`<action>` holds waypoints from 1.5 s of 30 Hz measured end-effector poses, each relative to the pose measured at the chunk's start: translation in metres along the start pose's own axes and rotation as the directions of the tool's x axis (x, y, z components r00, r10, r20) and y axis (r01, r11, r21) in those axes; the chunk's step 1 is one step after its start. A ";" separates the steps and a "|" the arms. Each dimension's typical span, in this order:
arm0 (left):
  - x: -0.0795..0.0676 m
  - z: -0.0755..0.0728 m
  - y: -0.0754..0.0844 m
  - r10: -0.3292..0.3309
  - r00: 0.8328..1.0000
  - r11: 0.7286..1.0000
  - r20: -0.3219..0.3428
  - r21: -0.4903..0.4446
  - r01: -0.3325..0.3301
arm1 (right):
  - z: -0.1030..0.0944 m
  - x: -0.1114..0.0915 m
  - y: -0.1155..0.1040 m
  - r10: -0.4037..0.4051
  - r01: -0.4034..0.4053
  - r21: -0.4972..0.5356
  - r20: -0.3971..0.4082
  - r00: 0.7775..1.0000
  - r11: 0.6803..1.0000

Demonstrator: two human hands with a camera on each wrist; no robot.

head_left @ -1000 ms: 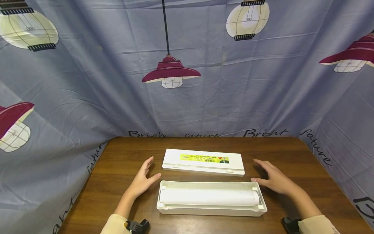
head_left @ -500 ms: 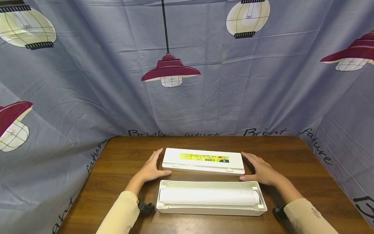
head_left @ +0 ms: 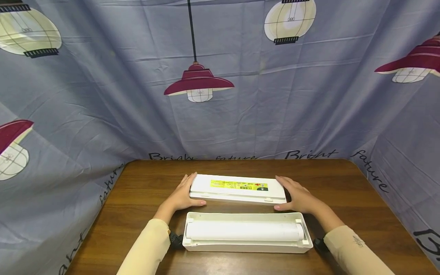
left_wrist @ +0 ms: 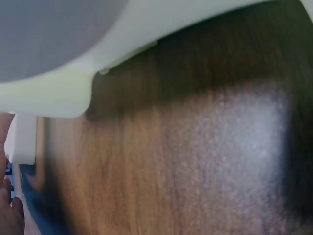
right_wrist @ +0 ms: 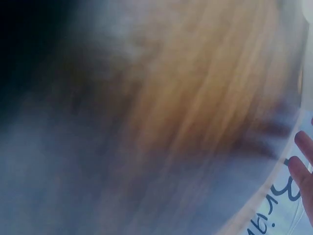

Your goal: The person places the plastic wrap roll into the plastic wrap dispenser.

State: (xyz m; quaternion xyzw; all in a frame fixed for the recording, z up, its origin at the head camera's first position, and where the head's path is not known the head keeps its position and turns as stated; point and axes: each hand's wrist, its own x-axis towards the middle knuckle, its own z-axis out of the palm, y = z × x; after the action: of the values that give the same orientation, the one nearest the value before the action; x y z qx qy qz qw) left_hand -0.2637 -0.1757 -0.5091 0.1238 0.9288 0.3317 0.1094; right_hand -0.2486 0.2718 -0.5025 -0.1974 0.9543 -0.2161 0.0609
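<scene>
A long white lid [head_left: 206, 182] with a yellow label lies on the table. My left hand [head_left: 180, 194] holds its left end, fingers at the back corner and thumb along the front. At the other end my right hand [head_left: 299, 195] spans the lid the same way, thumb in front. Nearer to me stands an open white box [head_left: 247, 247] with a thick white roll [head_left: 240, 231] inside. The left wrist view catches white plastic [left_wrist: 54, 95] close up. Fingers [right_wrist: 304, 181] show at the edge of the blurred right wrist view.
A brown wooden table [head_left: 137, 183] carries both pieces. Behind and beside it hangs a grey-blue cloth [head_left: 137, 95] printed with lamps and lettering. A narrow strip of wood separates the lid from the box.
Both hands have moved inward and forward, from beside the box to the two ends of the lid. The lid and the box have stayed in place on the table.
</scene>
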 end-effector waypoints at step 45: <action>-0.013 -0.016 0.012 0.016 0.999 0.996 -0.045 -0.091 -0.020 | -0.018 -0.003 -0.006 -0.087 0.088 0.200 -0.017 0.996 0.976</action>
State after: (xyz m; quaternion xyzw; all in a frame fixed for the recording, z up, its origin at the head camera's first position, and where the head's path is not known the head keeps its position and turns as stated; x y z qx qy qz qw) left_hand -0.2535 -0.1800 -0.4878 0.1197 0.9136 0.3777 0.0913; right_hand -0.2475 0.2744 -0.4837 -0.2312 0.9183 -0.3144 0.0668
